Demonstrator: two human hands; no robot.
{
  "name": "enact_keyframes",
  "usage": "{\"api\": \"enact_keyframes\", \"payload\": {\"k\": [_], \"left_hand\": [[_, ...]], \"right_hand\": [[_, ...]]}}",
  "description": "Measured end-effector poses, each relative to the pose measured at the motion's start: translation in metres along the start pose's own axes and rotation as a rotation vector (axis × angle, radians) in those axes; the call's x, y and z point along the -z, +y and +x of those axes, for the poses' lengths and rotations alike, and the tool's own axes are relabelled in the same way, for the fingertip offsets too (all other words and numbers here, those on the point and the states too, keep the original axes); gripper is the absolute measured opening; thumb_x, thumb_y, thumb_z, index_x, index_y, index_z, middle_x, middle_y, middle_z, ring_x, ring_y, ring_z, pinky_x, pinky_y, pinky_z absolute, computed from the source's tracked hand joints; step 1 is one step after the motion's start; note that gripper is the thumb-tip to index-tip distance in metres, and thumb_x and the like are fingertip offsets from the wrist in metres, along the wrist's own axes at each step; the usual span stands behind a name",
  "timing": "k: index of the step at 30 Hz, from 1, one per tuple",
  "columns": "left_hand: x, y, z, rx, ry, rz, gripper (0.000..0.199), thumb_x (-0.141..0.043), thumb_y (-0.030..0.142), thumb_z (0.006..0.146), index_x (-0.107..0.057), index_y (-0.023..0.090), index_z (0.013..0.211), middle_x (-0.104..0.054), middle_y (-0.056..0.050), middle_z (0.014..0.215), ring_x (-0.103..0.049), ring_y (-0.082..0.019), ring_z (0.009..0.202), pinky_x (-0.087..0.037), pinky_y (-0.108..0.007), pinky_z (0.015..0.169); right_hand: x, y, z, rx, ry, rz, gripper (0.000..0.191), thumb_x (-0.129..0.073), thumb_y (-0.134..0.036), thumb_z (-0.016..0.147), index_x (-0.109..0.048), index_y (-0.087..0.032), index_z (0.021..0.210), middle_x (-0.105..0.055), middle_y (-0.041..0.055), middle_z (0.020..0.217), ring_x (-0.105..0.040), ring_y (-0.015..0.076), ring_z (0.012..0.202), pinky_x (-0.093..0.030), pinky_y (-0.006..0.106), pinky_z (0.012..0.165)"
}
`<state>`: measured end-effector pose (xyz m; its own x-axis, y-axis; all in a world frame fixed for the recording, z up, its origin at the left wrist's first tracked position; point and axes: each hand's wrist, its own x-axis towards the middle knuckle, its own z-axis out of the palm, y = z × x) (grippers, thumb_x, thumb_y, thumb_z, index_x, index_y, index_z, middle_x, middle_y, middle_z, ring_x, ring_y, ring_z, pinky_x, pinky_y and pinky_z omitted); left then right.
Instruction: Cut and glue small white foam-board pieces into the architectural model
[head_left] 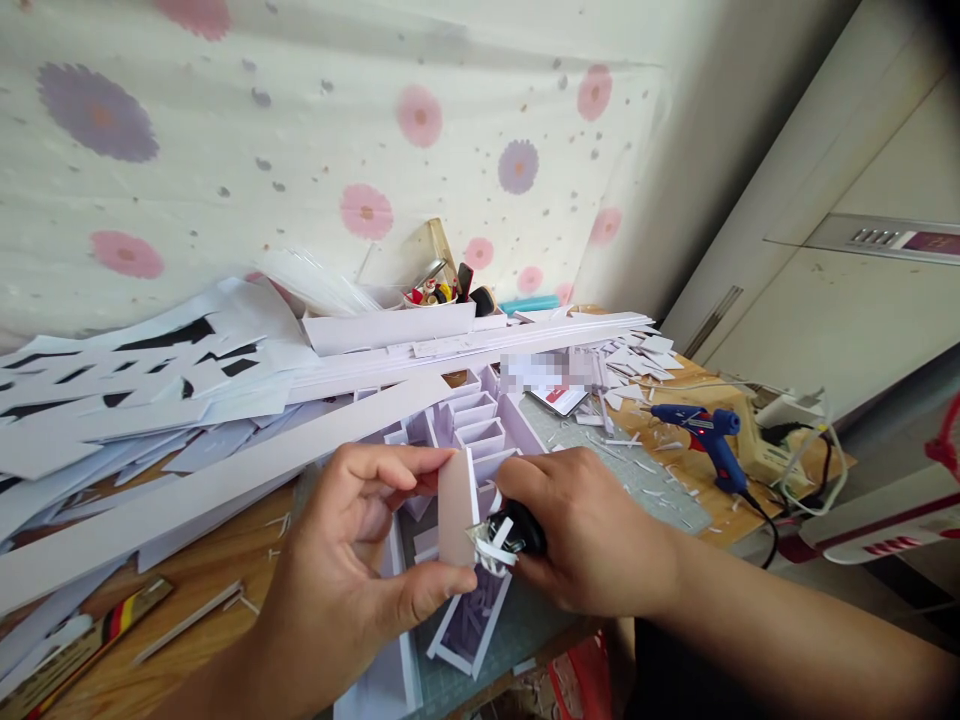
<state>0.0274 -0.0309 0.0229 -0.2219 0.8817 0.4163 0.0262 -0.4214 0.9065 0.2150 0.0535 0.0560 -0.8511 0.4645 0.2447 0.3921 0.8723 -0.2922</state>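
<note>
The fingers of the left hand [349,570] pinch a small white panel [454,510], forefinger at its top end and thumb at its bottom end, so that it stands upright in front of the person. The right hand [581,520] is clenched around the black handle of a tool [530,528]. The tool's metal end meets the lower right edge of the panel, and curled white shavings [496,550] cling there.

Just below the panel sits a narrow box [481,652] with small white scraps in it. Behind the hands lies a white tray [525,425] split into compartments by upright walls. A cutting mat [671,500] spreads under these, strewn with slivers, on the wooden tabletop [217,555].

Beyond the tray is a phone [568,400], with a heap of white offcuts [634,358] next to it. A blue glue gun [701,430] is to the right. On the left, a long white strip [225,495] slants past cut sheets [247,310]. At the back, a bin [390,330] stands before a flowered wall covering [300,120].
</note>
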Motion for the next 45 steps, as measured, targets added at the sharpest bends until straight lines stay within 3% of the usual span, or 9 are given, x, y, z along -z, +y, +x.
{"api": "enact_keyframes", "payload": {"k": [8,22,27,45], "left_hand": [[0.002,-0.001,0.001,-0.012,0.0,-0.031,0.048,-0.086,0.007,0.061,-0.059,0.03,0.092,-0.073,0.006,0.108,-0.068,-0.011,0.102,-0.054,-0.017,0.089],[-0.002,0.004,-0.003,-0.044,0.011,0.02,0.05,-0.089,0.006,0.054,-0.06,0.028,0.089,-0.075,0.005,0.107,-0.072,-0.014,0.101,-0.056,-0.018,0.087],[-0.001,0.002,-0.001,-0.037,0.021,0.012,0.051,-0.089,0.008,0.055,-0.06,0.029,0.09,-0.075,0.005,0.107,-0.071,-0.015,0.105,-0.055,-0.018,0.089],[-0.006,0.009,-0.001,-0.046,-0.017,0.008,0.047,-0.087,0.005,0.056,-0.059,0.029,0.085,-0.076,0.006,0.105,-0.072,-0.012,0.101,-0.054,-0.017,0.089]], "right_hand": [[-0.002,0.002,0.002,0.098,0.022,-0.068,0.014,-0.056,-0.029,0.075,-0.045,-0.022,0.078,-0.059,-0.0002,0.067,-0.045,0.0144,0.053,-0.021,0.029,0.052],[0.003,0.004,0.005,0.007,0.046,-0.135,0.012,-0.057,-0.021,0.072,-0.05,-0.021,0.082,-0.063,0.0008,0.07,-0.051,0.015,0.056,-0.023,0.029,0.052],[0.002,0.003,0.005,0.065,0.013,-0.115,0.012,-0.058,-0.025,0.073,-0.05,-0.021,0.081,-0.063,0.0008,0.069,-0.049,0.0147,0.054,-0.023,0.029,0.052],[0.003,0.006,0.011,-0.068,0.015,-0.156,0.012,-0.058,-0.024,0.073,-0.053,-0.02,0.083,-0.064,0.0019,0.069,-0.053,0.0161,0.057,-0.024,0.028,0.053]]}}
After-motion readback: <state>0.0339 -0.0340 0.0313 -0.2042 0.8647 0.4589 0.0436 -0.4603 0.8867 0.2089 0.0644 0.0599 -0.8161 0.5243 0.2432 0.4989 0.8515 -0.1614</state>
